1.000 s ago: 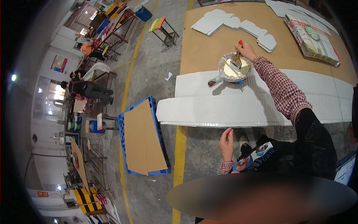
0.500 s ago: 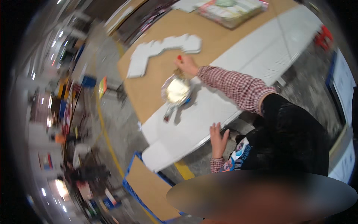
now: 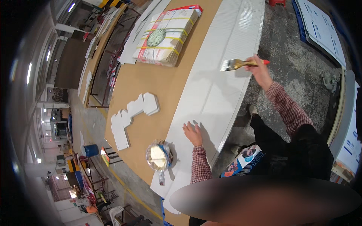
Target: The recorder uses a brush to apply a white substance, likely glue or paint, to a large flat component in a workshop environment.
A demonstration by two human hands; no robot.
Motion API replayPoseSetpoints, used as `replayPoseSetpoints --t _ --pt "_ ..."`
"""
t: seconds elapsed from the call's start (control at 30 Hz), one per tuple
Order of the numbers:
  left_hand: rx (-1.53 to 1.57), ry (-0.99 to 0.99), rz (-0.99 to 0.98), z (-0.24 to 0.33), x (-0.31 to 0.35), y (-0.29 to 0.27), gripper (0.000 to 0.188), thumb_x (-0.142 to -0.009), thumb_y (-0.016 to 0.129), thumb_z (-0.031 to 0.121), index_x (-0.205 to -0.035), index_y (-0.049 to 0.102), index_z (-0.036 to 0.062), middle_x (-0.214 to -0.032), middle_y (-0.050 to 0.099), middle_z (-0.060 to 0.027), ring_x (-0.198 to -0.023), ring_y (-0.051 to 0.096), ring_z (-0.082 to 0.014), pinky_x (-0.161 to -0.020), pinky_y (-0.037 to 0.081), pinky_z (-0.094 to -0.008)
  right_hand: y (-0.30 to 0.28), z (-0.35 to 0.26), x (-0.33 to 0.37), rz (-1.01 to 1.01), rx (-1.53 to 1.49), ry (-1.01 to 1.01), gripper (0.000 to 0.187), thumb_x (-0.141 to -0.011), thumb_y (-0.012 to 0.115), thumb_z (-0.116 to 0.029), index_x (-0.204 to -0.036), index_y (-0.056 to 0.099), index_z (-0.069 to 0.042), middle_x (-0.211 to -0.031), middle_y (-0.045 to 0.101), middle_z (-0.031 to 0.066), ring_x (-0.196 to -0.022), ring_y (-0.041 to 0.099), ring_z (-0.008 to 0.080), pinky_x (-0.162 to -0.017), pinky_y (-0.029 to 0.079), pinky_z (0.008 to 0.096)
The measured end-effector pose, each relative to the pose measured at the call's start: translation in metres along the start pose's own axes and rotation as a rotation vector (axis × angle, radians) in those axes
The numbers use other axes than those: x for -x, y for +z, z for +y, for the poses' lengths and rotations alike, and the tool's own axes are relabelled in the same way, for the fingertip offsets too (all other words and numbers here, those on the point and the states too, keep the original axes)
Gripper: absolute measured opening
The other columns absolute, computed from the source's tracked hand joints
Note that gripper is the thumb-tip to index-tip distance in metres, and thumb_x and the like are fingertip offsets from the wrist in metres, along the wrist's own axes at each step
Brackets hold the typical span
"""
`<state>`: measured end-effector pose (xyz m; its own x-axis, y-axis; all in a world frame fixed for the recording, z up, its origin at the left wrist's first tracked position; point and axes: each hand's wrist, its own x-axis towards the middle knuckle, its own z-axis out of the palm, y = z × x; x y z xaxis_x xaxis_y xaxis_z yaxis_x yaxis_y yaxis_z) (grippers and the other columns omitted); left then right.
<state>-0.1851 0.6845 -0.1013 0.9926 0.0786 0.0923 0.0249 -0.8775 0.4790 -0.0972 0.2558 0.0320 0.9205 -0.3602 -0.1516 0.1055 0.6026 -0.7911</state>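
A wide flat paintbrush [image 3: 236,64] with a red handle end is gripped in my right hand [image 3: 258,69]. Its pale bristles point left, above the long white sheet [image 3: 211,83]; whether they touch it I cannot tell. My left hand [image 3: 193,134] has its fingers apart over the nearer part of that sheet, holding nothing. To its left stands a plastic-lined tub [image 3: 148,159] containing creamy white paste [image 3: 158,156]. A short handle-like piece [image 3: 161,178] sticks out on the tub's near side.
Overlapping white card pieces [image 3: 122,130] lie on the brown board [image 3: 139,83]. Farther back is a strapped bundle [image 3: 166,37] with a round patterned object [image 3: 156,37] on it. Blue-edged white panels [image 3: 320,28] stand at the right. A red stool [image 3: 277,2] is at the top.
My right hand has carried the brush from the tub to the far right over the sheet. The left hand has come forward over the sheet. My view has turned.
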Motion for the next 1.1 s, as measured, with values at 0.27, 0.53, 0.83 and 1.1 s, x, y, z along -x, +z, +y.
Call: replayPoseSetpoints --t 0.27,0.53,0.83,1.1 --pt "-0.285 -0.448 -0.031 0.051 -0.056 0.058 0.057 -0.101 0.03 0.047 -0.144 0.038 0.0116 -0.151 0.027 -0.0247 -0.139 0.025 -0.0428 -0.109 0.023 -0.0584 -0.081 -0.067 -0.146 0.005 0.697 -0.349 0.021 -0.09 0.069 -0.019 -0.082 0.063 -0.001 -0.082 0.058 0.0 -0.069 0.06 0.0085 -0.066 0.047 0.0218" --pt "-0.29 -0.49 0.022 0.056 -0.051 0.064 0.057 -0.101 0.029 0.048 -0.146 0.038 0.0137 -0.155 0.023 -0.0211 -0.142 0.021 -0.0398 -0.111 0.018 -0.0579 -0.095 -0.068 -0.271 0.022 1.197 -0.684 0.021 -0.088 0.07 -0.02 -0.08 0.064 -0.001 -0.079 0.06 0.0063 -0.069 0.058 0.0128 -0.063 0.047 0.027" --pt "-0.266 -0.476 0.044 0.058 -0.055 0.063 0.056 -0.101 0.033 0.046 -0.144 0.038 0.0101 -0.154 0.023 -0.0235 -0.142 0.02 -0.0404 -0.111 0.017 -0.0591 -0.027 0.042 -0.055 -0.532 0.956 -0.263 0.012 -0.083 0.072 -0.011 -0.077 0.064 -0.004 -0.076 0.059 0.005 -0.065 0.059 0.0148 -0.061 0.047 0.0295" --pt "-0.26 -0.448 0.054 0.046 -0.054 0.067 0.056 -0.1 0.038 0.046 -0.144 0.038 0.0115 -0.153 0.024 -0.0232 -0.142 0.019 -0.0416 -0.111 0.016 -0.0607 -0.02 0.006 -0.168 -0.065 1.08 -0.632 0.014 -0.088 0.068 -0.01 -0.079 0.063 -0.001 -0.078 0.062 0.0067 -0.072 0.06 0.0125 -0.063 0.049 0.0264"
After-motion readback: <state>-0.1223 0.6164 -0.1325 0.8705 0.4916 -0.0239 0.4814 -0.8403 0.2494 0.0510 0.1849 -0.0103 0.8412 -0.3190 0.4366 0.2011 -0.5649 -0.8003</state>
